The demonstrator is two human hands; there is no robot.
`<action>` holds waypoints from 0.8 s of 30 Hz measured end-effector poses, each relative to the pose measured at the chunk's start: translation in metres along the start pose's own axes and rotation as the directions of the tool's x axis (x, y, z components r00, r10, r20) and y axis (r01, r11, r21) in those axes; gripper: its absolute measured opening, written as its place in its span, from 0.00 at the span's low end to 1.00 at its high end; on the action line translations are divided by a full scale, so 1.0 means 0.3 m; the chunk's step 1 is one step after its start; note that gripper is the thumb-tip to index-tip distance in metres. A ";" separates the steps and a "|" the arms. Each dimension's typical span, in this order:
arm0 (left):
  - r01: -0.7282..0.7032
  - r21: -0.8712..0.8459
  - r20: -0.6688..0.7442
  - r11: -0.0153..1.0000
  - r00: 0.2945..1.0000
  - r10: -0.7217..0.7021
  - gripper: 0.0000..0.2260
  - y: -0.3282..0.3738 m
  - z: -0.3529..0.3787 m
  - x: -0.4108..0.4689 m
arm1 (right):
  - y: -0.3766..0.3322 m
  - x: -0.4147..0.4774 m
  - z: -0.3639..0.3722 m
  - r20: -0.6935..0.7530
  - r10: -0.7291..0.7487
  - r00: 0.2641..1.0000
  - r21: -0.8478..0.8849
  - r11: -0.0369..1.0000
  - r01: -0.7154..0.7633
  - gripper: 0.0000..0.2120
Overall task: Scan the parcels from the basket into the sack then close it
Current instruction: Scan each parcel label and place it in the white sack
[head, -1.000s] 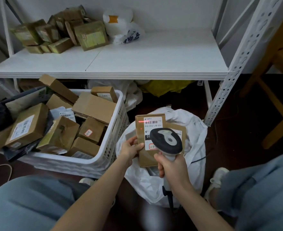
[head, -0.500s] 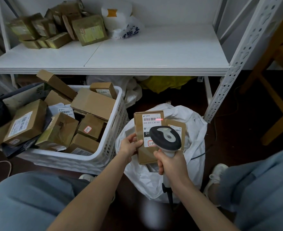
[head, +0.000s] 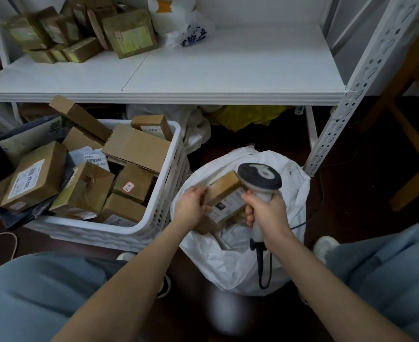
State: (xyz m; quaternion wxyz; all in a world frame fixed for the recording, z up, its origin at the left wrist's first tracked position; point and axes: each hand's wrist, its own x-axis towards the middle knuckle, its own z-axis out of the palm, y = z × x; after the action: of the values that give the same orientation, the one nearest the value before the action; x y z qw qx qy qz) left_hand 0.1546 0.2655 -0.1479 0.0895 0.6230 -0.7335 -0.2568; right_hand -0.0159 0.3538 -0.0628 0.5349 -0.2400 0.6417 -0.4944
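— Where was the parcel at that moment?

— Nearest of all, low over the open mouth of the white sack (head: 240,267). The left hand (head: 191,206) had the small cardboard parcel (head: 224,187) by its near end. Its fingers were curled round the edge, and the box was tipped with its label on the lower face. It was blurred, so I couldn't tell whether it touched what lay in the sack.

— And the other grip?

— The right hand (head: 267,213) was wrapped round the handle of the barcode scanner (head: 260,177). The scanner's head was just above the parcel's far end.

— How would that box handle?

— Light, I'd judge, since one hand carried it by an end. It was stiff card with firm corners. The taped faces looked a little slick, so a pinch across an edge would suit better than a flat palm. The sack was the soft one, thin and crumpled and slumping. It would be best gathered at its rim for closing.

— Farther out?

— The white basket (head: 134,234), just left of the sack, was heaped with brown boxes (head: 136,146) and a white mailer (head: 89,156). Beyond it, the white shelf (head: 228,70) carried a stack of taped boxes (head: 129,33) at its back left.
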 end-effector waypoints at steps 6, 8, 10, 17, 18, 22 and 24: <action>-0.305 0.464 0.308 0.831 0.936 0.172 0.24 0.059 0.136 0.046 | -0.015 0.153 0.013 -0.028 0.007 1.000 -0.012 1.000 -0.007 0.04; -0.370 0.493 0.377 0.787 0.907 0.191 0.23 0.089 0.199 0.060 | -0.004 0.193 0.017 -0.040 0.023 0.999 -0.020 0.999 -0.024 0.04; -0.372 0.489 0.408 0.789 0.897 0.170 0.23 0.094 0.265 0.075 | 0.008 0.220 0.017 -0.049 0.054 0.997 -0.024 0.998 -0.055 0.04; -0.189 0.523 0.409 0.831 0.911 -0.050 0.20 -0.035 0.406 0.093 | 0.057 0.285 0.020 -0.055 0.127 0.990 -0.037 0.991 -0.129 0.08; -0.177 0.491 0.458 0.853 0.885 -0.080 0.23 -0.055 0.417 0.097 | 0.070 0.294 0.026 -0.060 0.145 0.988 -0.032 0.989 -0.147 0.08; -0.235 0.456 0.594 0.859 0.799 -0.096 0.32 -0.119 0.437 0.115 | 0.110 0.323 0.046 -0.020 0.200 0.980 -0.014 0.980 -0.200 0.09; -0.243 0.461 0.583 0.853 0.808 -0.085 0.30 -0.118 0.418 0.116 | 0.119 0.332 0.054 -0.007 0.203 0.979 -0.034 0.979 -0.203 0.09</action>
State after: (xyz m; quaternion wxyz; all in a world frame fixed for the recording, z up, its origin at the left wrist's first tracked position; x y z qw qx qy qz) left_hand 0.1217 0.2621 -0.2786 -0.2986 0.4818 -0.7924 -0.2256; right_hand -0.0240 0.2785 -0.1385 0.5772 -0.1818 0.6723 -0.4265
